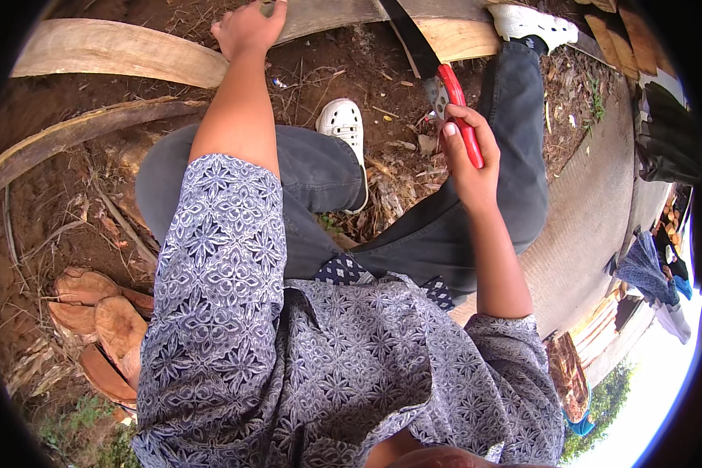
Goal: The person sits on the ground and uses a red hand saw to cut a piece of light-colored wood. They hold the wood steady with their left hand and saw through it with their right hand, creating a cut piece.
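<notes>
My right hand (472,148) is wrapped around the red handle (460,109) of a handsaw. The dark saw blade (413,39) points away from me and crosses over a wooden plank (327,17) at the top of the view. On that plank lies my left hand (248,33), its fingers bent around the wood and its thumb partly cut off by the upper edge. Where the blade meets the wood, I cannot tell whether it has cut in. One white clog (534,27) rests at the plank's right end; the other white clog (342,129) stands on the soil.
A pale board (117,51) and a curved, bark-edged strip (78,136) lie at the left. Several cut wood pieces (105,327) are heaped lower left. Wood chips and twigs litter the soil. At the right are a grey slab (585,210) and hanging cloths (647,265).
</notes>
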Available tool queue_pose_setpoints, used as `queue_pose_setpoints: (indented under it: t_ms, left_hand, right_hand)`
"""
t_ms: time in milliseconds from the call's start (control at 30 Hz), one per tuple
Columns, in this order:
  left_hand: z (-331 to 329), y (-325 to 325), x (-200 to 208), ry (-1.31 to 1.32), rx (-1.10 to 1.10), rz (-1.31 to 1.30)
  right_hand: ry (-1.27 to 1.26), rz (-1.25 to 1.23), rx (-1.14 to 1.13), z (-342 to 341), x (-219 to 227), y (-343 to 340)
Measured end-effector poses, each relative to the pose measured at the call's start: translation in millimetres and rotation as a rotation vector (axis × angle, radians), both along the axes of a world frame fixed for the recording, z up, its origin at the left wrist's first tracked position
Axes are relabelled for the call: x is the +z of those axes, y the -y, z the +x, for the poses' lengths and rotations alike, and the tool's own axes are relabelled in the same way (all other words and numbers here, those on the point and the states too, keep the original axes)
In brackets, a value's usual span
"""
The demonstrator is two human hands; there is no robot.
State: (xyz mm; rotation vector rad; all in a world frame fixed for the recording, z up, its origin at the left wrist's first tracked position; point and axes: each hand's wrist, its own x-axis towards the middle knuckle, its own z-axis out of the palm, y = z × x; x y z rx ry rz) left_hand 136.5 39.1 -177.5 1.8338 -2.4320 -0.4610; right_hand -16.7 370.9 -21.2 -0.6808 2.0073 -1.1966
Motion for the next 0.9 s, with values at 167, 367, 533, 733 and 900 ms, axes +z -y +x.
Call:
queue_pose_setpoints:
  t_ms: [167, 367, 533, 733, 900]
  left_hand:
    - [4.2, -1.8, 1.6, 0.009, 0.010, -0.019]
    - [-10.5, -8.8, -1.0, 0.013, -0.030, -0.031]
    - [-0.7, -2.5, 1.2, 0.002, -0.021, -0.044]
    - [7.4, 7.3, -16.4, 0.041, -0.018, 0.070]
    - [6.2, -4.4, -39.8, 0.029, 0.006, 0.085]
  right_hand:
    - [-0.106, 0.010, 0.035, 7.4, 38.7, -6.2]
    - [-0.321, -0.111, 0.067, -37.1, -48.8, 144.7]
    - [-0.182, -0.256, 0.067, -39.3, -86.7, 124.6]
    - [0.001, -0.177, 0.074, -29.0, -87.1, 90.9]
    - [-0.050, -0.215, 0.103, -22.0, -119.4, 62.7]
